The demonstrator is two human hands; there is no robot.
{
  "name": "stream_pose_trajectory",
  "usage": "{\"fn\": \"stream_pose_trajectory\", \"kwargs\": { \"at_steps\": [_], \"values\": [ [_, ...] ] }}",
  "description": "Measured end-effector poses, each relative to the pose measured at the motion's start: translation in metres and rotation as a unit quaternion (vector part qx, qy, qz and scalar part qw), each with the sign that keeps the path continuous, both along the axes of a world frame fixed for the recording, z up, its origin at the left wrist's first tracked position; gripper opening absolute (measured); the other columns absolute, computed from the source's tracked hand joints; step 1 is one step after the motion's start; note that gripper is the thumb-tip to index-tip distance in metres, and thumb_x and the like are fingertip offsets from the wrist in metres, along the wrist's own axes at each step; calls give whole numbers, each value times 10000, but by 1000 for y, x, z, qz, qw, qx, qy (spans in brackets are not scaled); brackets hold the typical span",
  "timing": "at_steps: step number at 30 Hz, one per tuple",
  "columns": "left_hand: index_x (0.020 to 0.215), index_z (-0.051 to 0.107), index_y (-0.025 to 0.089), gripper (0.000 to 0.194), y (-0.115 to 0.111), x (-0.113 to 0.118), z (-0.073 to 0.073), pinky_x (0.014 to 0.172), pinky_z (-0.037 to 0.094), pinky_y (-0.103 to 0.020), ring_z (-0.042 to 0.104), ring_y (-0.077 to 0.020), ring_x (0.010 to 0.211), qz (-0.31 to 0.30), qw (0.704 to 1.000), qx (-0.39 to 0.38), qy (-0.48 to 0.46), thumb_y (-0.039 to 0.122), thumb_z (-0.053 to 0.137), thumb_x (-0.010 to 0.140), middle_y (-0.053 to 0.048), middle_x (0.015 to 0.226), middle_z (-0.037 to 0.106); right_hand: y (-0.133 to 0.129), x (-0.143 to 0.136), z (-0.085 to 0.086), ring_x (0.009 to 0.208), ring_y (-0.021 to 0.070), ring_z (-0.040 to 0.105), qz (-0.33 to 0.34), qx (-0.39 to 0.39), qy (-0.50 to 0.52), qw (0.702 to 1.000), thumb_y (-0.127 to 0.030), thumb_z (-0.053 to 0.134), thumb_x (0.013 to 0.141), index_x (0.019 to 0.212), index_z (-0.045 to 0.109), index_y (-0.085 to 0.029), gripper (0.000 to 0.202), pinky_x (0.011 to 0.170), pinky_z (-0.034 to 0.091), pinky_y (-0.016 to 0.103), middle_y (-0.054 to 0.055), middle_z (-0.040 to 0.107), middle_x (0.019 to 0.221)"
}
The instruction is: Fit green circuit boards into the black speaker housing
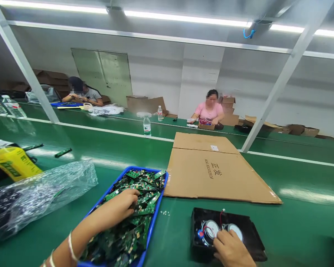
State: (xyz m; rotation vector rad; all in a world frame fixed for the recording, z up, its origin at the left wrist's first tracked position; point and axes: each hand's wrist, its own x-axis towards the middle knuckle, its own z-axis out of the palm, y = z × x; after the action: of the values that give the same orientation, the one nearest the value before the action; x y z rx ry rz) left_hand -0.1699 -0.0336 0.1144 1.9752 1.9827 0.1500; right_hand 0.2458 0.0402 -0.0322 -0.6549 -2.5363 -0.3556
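My left hand (pixel 124 203) reaches into a blue tray (pixel 155 217) heaped with green circuit boards (pixel 139 231). Its fingers curl down onto the boards; the fingertips are hidden, so I cannot tell whether one is gripped. My right hand (pixel 231 247) is over a black box-shaped housing (pixel 254 237) with two round silver-faced speakers, a left one (pixel 212 228) and a right one (pixel 236 231). Its fingers are pinched together between the speakers, where a thin red wire (pixel 208 228) runs to the fingertips. A small white connector (pixel 223 210) on red wire sticks up behind.
Flat cardboard (pixel 195 174) lies beyond the housing. Small white bits (pixel 165 213) lie beside the tray. At left are a clear plastic bag (pixel 58 185), a yellow package (pixel 15 161) and loose boards (pixel 63 152). A water bottle (pixel 147 127) stands ahead; two people sit across the benches.
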Motion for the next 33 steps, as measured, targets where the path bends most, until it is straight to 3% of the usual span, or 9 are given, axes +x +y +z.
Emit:
{"fn": "stream_pose_trajectory", "kwargs": {
  "at_steps": [2, 5, 9, 11, 16, 18, 20, 24, 33],
  "values": [
    [841, 657, 174, 145, -1, 14, 8, 1035, 469, -391, 639, -334, 1189, 14, 999, 26, -44, 113, 527, 828, -163, 1232, 718, -3, 2, 10, 704, 180, 613, -8, -88, 25, 996, -64, 722, 700, 817, 585, -253, 261, 617, 475, 285, -37, 665, 811],
    [856, 631, 198, 164, 1, 48, 17, 861, 509, -442, 672, -313, 911, 4, 991, 21, -134, 313, 515, 867, -109, 925, 742, -4, 6, 32, 769, 187, 623, -18, -188, 87, 978, -38, 509, 908, 851, 636, -243, 247, 665, 522, 298, -1, 670, 820],
    [847, 553, 228, 203, 19, 102, 11, 642, 525, -319, 703, -226, 764, -42, 941, -36, -334, 430, 525, 834, -10, 776, 686, 0, 1, 61, 812, 240, 643, -17, -256, 246, 935, -263, 480, 1030, 864, 708, -250, 283, 702, 574, 377, 52, 706, 850],
    [837, 532, 225, 259, 32, 123, 2, 532, 467, -279, 688, -207, 703, -33, 906, -46, -420, 471, 586, 776, 21, 724, 612, 1, -8, 69, 802, 261, 662, -43, -332, 361, 871, -440, 601, 988, 888, 736, -245, 257, 706, 585, 399, 65, 715, 834],
    [981, 545, 197, 372, 50, 150, -20, 485, 409, -257, 652, -169, 650, -23, 896, -44, -441, 441, 587, 702, 11, 840, 594, -6, -40, 61, 679, 197, 664, -42, -529, 609, 589, -629, 944, 584, 853, 681, -209, 564, 708, 601, 346, -6, 647, 707],
    [1007, 528, 204, 375, 51, 153, -26, 466, 388, -252, 644, -153, 605, -15, 896, -50, -441, 397, 575, 689, 11, 883, 593, -13, -50, 52, 683, 175, 660, -27, -543, 639, 544, -655, 924, 604, 813, 680, -196, 560, 725, 592, 323, 1, 650, 739],
    [933, 538, 211, 287, 51, 152, -30, 494, 400, -261, 631, -157, 600, -19, 900, -50, -432, 353, 580, 687, 23, 826, 594, -19, -55, 42, 614, 138, 606, -26, -551, 620, 558, -654, 882, 682, 824, 703, -190, 518, 622, 539, 251, -1, 635, 708],
    [802, 636, 199, 120, 52, 152, -30, 751, 474, -308, 638, -204, 826, -46, 909, -31, -414, 231, 607, 690, -6, 810, 671, -27, -55, 30, 658, 152, 604, -50, -524, 568, 633, -661, 793, 786, 835, 724, -195, 474, 600, 521, 230, 22, 658, 748],
    [1150, 717, 204, 404, 43, 167, -26, 773, 483, -298, 647, -209, 862, -54, 917, -61, -390, 198, 585, 768, -34, 975, 757, -34, -47, 43, 602, 174, 622, -48, -351, 390, 850, -431, 567, 974, 792, 682, -305, 249, 508, 508, 271, 37, 636, 693]
  ]
}}
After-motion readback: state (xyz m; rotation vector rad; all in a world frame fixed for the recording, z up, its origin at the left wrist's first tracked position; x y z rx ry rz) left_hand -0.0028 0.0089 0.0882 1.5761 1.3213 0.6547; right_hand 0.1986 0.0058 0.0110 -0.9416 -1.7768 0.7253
